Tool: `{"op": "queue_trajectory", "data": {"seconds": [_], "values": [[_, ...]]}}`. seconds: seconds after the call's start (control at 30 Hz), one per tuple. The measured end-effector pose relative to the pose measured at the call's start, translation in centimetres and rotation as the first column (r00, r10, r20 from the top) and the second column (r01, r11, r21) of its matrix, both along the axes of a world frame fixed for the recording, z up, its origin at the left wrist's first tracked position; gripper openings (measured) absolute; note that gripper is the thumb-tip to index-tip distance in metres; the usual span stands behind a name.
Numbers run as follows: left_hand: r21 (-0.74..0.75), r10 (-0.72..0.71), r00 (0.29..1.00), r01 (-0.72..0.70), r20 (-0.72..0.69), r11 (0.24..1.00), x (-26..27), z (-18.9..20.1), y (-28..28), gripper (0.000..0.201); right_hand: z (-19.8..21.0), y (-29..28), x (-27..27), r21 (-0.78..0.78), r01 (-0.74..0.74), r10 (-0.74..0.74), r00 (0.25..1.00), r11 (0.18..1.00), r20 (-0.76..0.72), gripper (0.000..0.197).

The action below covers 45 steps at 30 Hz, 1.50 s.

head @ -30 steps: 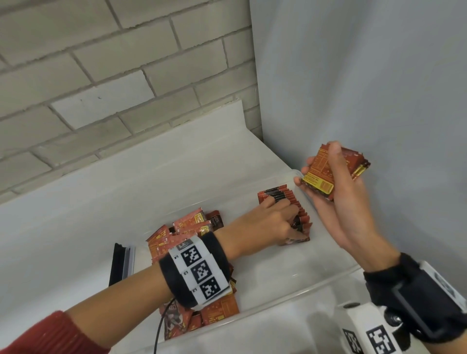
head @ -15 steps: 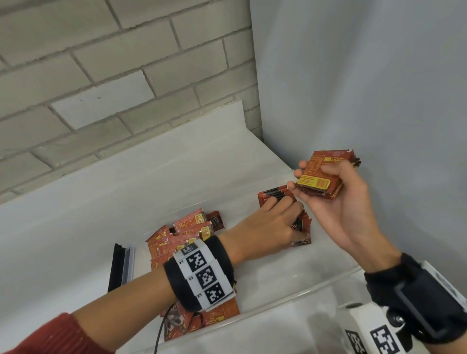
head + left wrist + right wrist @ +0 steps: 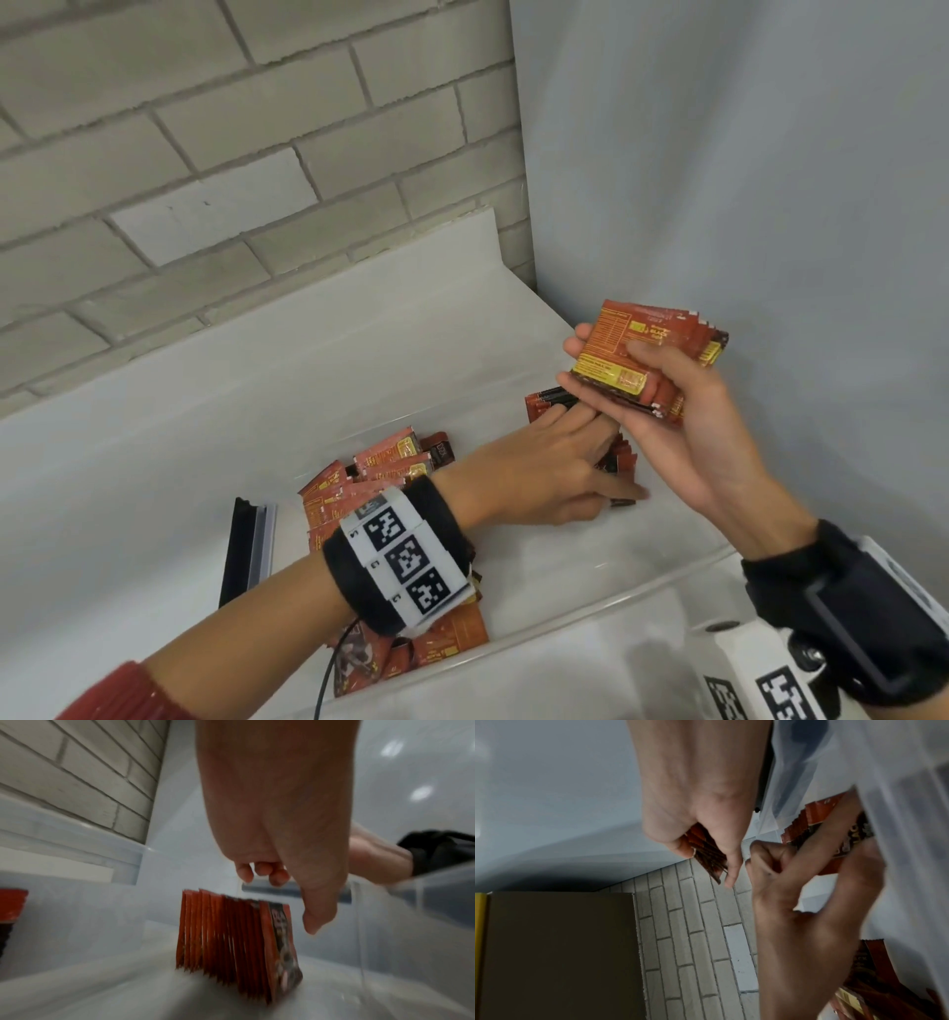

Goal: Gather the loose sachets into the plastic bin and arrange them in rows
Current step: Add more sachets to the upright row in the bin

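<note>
A clear plastic bin (image 3: 606,601) holds a loose pile of red sachets (image 3: 380,470) at its left. A short row of upright sachets (image 3: 231,929) stands at its right end (image 3: 544,406). My left hand (image 3: 565,462) reaches over that row with fingers stretched out and relaxed, gripping nothing; in the left wrist view my left hand (image 3: 282,882) hovers just above the row's top edges. My right hand (image 3: 601,365) grips a stack of sachets (image 3: 662,329) above the bin's right end, close to the left fingertips. The right wrist view shows the same stack (image 3: 700,837) pinched between thumb and fingers.
The bin sits on a white shelf (image 3: 257,390) in a corner, with a brick wall (image 3: 257,154) behind and a grey panel (image 3: 744,180) on the right. A black bar (image 3: 241,550) lies left of the bin. A brown box (image 3: 559,953) shows in the right wrist view.
My right hand has brought its stack slightly left and down, nearer the left hand, and turned it flatter. The left fingers have uncurled and stretched along the row.
</note>
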<state>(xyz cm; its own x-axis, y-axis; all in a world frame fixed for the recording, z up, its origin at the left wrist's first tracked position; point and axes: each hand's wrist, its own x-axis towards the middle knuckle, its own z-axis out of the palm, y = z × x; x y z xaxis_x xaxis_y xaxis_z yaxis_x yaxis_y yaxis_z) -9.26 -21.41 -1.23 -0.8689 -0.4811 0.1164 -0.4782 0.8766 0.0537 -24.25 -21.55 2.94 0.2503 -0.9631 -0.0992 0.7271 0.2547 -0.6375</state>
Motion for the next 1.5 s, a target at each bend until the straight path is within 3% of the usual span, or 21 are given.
{"op": "queue_trajectory", "data": {"seconds": [0.1,0.23,0.33,0.43,0.57,0.7,0.8,0.9,0.97,1.17,1.33,1.5], "values": [[0.134,0.039,0.996,-0.029,-0.076,0.990,0.9,1.7,-0.7,0.026,0.1,0.1,0.1,-0.031,-0.007,0.006,1.000,1.000,-0.022,0.035],[0.385,0.215,0.969,-0.154,-0.120,0.910,2.8,4.0,-1.8,0.026,0.1,0.3,0.2,-0.033,-0.028,0.026,0.998,0.999,-0.063,0.037],[0.393,0.397,0.905,-0.313,-0.153,0.865,4.2,5.0,-1.9,0.025,0.1,0.2,0.2,-0.020,-0.026,0.024,0.995,0.999,-0.100,0.039],[0.417,0.502,0.805,-0.357,-0.316,0.836,4.7,5.5,-1.5,0.027,0.0,0.2,0.2,-0.023,-0.043,0.039,0.986,0.999,-0.160,0.045],[0.629,0.609,0.624,-0.232,-0.489,0.742,4.1,6.6,-0.8,0.031,-0.2,0.2,0.2,-0.017,-0.090,0.084,0.970,0.996,-0.230,0.045],[0.717,0.605,0.584,-0.057,-0.541,0.695,3.5,6.8,-0.2,0.041,-0.3,0.1,0.2,-0.001,-0.118,0.113,0.955,0.993,-0.275,0.045],[0.732,0.615,0.542,0.002,-0.573,0.681,3.6,6.8,0.0,0.032,-0.2,0.1,0.2,-0.014,-0.151,0.144,0.962,0.988,-0.231,0.052],[0.707,0.618,0.477,0.011,-0.625,0.707,4.1,6.5,-0.1,0.020,-0.5,-0.1,0.3,0.007,-0.139,0.138,0.980,0.990,-0.146,0.074],[0.680,0.588,0.474,0.031,-0.655,0.733,4.4,6.3,-0.1,0.014,-0.6,-0.3,0.3,0.045,-0.141,0.146,0.980,0.989,-0.138,0.078],[0.668,0.530,0.552,0.068,-0.644,0.741,4.8,5.3,-0.3,0.021,-0.9,-0.2,0.1,0.070,-0.274,0.282,0.945,0.959,-0.167,0.038],[0.706,0.593,0.522,0.026,-0.613,0.707,5.0,4.9,-0.3,0.019,-1.0,-0.4,-0.1,0.051,-0.277,0.282,0.941,0.959,-0.186,0.039],[0.720,0.643,0.477,-0.030,-0.599,0.693,4.9,4.9,-0.3,0.040,-1.1,-0.6,0.0,0.017,-0.216,0.214,0.955,0.976,-0.207,0.051]]}}
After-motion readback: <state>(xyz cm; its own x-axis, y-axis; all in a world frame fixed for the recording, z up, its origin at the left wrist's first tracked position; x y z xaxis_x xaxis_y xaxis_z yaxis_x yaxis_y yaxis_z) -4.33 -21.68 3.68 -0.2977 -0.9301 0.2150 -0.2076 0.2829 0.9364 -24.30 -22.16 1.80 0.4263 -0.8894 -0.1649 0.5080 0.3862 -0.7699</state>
